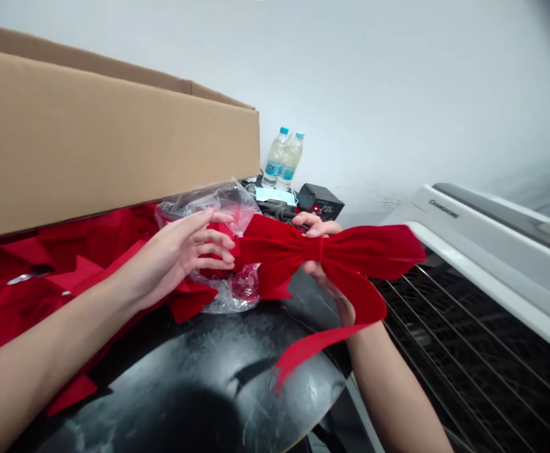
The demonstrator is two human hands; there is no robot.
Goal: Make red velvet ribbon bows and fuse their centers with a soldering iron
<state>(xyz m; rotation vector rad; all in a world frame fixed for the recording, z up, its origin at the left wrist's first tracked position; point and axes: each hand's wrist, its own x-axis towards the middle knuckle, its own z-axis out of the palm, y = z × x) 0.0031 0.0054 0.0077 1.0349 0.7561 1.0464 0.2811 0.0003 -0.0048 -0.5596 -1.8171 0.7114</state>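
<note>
Black tabletop (185, 390) holds a cardboard box (114, 138), its contents hidden, above a clear plastic bag (209, 207) with red inside. Right hand (315, 242) grips a red velvet bow (350, 251) at its knot; left hand (175, 251) stays open beside it. A slack grip could drop the bow onto the wire rack (454, 327).

Matt red velvet bow (279, 251), glossy black tabletop (185, 384)
</note>
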